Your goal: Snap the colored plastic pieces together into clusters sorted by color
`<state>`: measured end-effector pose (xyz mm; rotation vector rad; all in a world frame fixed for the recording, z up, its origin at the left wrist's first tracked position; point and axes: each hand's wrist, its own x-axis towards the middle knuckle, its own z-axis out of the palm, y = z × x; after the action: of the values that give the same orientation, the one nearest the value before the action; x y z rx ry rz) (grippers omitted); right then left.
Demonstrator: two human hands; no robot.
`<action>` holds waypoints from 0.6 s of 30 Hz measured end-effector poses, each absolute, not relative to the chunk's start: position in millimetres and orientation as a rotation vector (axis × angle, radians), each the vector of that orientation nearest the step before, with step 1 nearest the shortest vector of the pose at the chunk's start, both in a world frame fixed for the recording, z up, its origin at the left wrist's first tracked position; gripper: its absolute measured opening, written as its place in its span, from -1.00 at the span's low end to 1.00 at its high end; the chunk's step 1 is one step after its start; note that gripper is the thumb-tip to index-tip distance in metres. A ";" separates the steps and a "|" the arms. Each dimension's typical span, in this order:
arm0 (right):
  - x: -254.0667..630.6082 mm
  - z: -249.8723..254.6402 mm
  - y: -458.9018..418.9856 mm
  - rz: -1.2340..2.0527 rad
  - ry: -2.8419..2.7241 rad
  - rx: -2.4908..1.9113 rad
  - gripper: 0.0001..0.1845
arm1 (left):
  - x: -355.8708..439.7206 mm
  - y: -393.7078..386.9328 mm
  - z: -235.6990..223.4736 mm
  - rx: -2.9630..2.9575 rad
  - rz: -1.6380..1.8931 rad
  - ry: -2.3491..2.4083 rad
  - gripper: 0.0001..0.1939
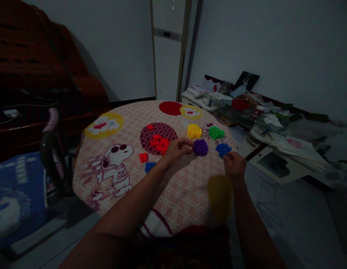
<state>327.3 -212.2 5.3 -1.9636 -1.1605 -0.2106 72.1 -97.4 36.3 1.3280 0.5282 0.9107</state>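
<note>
My left hand (179, 148) reaches over the table with fingers stretched forward and a small gap to the thumb. Its fingertips end beside a knobbly purple cluster (200, 147); nothing shows between them. At the right, my right hand (234, 164) has thumb and forefinger pinched at the near edge of a blue cluster of small pieces (223, 149). Behind these sit a yellow cluster (194, 131) and a green one (216, 132). Several red pieces (159, 142) lie left of my left hand, partly hidden by it. A larger blue piece (150, 167) lies by my left forearm.
A patterned cloth covers the round table (179, 201). One red piece (143, 157) lies apart on the left. A blurred yellow shape (219, 196) is beside my right forearm. A chair (53, 149) stands left; a cluttered cabinet (263, 145) stands right.
</note>
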 end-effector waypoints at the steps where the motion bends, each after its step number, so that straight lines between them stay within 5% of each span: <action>1: 331.8 8.3 -210.3 -0.236 -1.202 -2.036 -0.70 | 72.1 -97.6 36.4 1.330 0.913 0.535 -0.70; 18: 338.9 12.2 -195.0 -0.413 -1.440 -2.358 -0.62 | -21.9 -34.7 43.1 1.755 1.244 1.134 -0.66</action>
<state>338.9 -195.0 12.2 -2.3585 -1.4400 -0.4133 -21.9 -34.7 43.1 1.7551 1.1336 1.2441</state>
